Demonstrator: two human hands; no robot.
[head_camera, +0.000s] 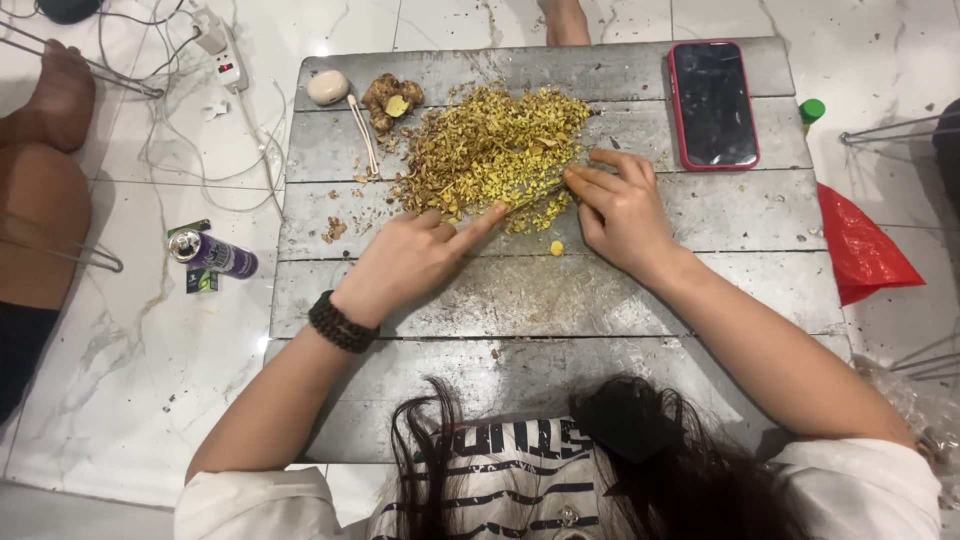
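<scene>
Both hands at the near edge of a chopped yellow-brown heap.

Heap of chopped pieces (490, 150) piled mid-surface on grey planks (540, 290), between ginger root (390, 100) and red-cased phone (712, 103). Left hand (410, 262) flat, forefinger stretched out, other fingers (432, 220) curled loosely, touching the heap's lower rim. Right hand (622, 210) with fingers pressed together, seemingly pinching a thin tool or stem (too small to tell which). Probably best done in small pulls, keeping strays such as the yellow bit (556, 247) gathered in, working away from the phone. Off to the side, on the floor: purple can (215, 255), red bag (862, 250).
</scene>
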